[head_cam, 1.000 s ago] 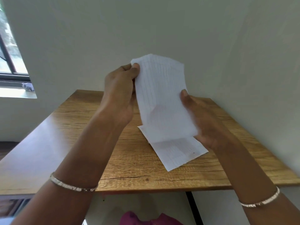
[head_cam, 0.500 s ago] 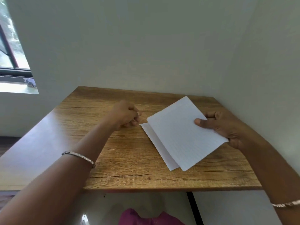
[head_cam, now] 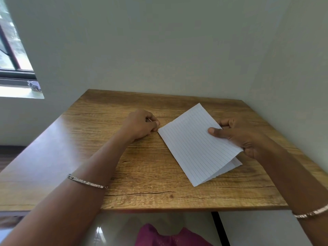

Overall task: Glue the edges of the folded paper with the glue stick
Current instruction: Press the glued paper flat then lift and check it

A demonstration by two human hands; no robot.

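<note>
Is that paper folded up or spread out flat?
Folded. The lined paper shows stacked layers fanning apart at its near right corner, just below where the right hand pinches its edge.

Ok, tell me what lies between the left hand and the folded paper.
Just a sliver of bare table separates left hand and paper, in the head view.

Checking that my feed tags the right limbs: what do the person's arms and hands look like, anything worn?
Both forearms are bare, with no sleeves or gloves in view. The left hand has a thin silvery bracelet with a patterned surface at its wrist; the right hand has a similar thin metallic bracelet, cut off by the frame edge.
</note>
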